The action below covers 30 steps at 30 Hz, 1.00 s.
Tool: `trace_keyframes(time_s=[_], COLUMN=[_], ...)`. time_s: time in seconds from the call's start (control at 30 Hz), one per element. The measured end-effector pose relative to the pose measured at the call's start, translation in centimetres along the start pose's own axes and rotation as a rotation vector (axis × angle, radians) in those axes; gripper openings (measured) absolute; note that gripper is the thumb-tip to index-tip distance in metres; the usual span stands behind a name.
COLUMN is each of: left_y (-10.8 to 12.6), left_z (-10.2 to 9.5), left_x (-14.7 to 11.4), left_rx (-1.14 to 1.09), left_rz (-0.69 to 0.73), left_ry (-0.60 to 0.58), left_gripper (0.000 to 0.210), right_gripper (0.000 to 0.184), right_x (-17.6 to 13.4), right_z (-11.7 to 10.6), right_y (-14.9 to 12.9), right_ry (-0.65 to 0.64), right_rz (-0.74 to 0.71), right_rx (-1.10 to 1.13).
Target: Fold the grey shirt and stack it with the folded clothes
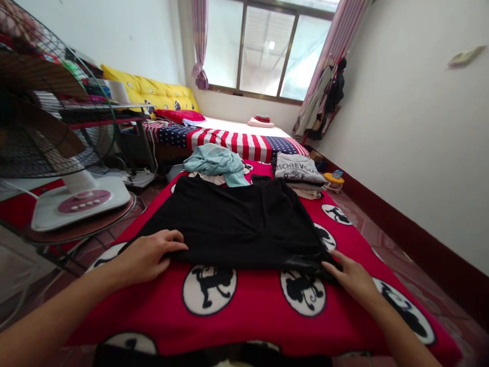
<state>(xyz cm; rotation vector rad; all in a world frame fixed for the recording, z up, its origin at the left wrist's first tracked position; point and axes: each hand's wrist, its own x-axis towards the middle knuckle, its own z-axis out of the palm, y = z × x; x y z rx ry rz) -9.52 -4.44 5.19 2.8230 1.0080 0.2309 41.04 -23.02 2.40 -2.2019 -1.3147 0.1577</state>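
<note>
A black garment (229, 219) lies spread nearly flat on a red cover (260, 311) printed with white circles and dark figures. Its exact kind does not show. At the near left edge, my left hand (153, 255) is closed on the cloth, fingers on top and thumb by the hem. My right hand (353, 278) pinches the near right corner, where the fabric is bunched. Beyond the garment sits a crumpled light-blue cloth (216, 160). Right of that is a stack of folded clothes, topped by a grey printed shirt (298, 168).
A fan (80, 199) stands on a round stool at left, beside a cluttered desk (110, 114). Behind is a bed with a striped, starred cover (233, 142). Clothes (324, 97) hang by the window. A small yellow stool (334, 178) is near the right wall.
</note>
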Motion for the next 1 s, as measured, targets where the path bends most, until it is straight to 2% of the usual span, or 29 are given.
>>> trace_keyframes(time_s=[0.03,0.1,0.2,0.27,0.33,0.47,0.53,0.67,0.73,0.87,1.0], left_y=[0.2,0.3,-0.2,-0.6,-1.1,-2.2,-2.6,-2.9,-2.9,-2.6,-2.0], left_z=[0.0,-0.2,-0.2,0.4,1.2,2.4,2.7,3.0,2.8,2.2,2.8], left_x=[-0.4,-0.6,0.3,1.4,2.5,3.9,4.1,4.4,4.6,5.1,5.3], left_rx=[-0.036,-0.097,-0.146,-0.152,-0.143,-0.117,-0.108,-0.091,-0.102,-0.082,0.065], left_rz=[-0.009,-0.032,-0.056,-0.063,-0.085,-0.163,-0.175,-0.154,-0.137,-0.154,-0.246], left_ry=[-0.015,-0.010,0.105,0.212,0.271,0.266,0.253,0.260,0.290,0.401,0.387], left_gripper=[0.033,0.025,0.027,0.027,0.030,0.034,0.030,0.018,0.019,0.021,0.020], right_gripper=[0.042,0.045,0.043,0.038,0.036,0.056,0.062,0.047,0.040,0.040,0.037], right_x=[-0.1,0.1,1.3,2.5,3.8,6.1,6.8,7.1,7.2,7.8,7.8], right_z=[0.0,-0.2,0.3,1.4,3.1,6.3,7.2,7.2,6.6,5.4,6.1], right_y=[0.1,-0.8,-3.8,-6.0,-7.4,-7.4,-6.8,-6.5,-7.1,-8.7,-9.3], right_ry=[-0.007,0.062,0.167,0.127,0.076,0.146,0.128,0.053,0.106,0.304,0.337], right_rz=[0.001,-0.039,-0.162,-0.218,-0.249,-0.155,-0.091,-0.102,-0.130,-0.104,-0.074], right_rx=[-0.088,-0.141,-0.023,0.054,0.058,-0.153,-0.236,-0.286,-0.250,-0.112,-0.089])
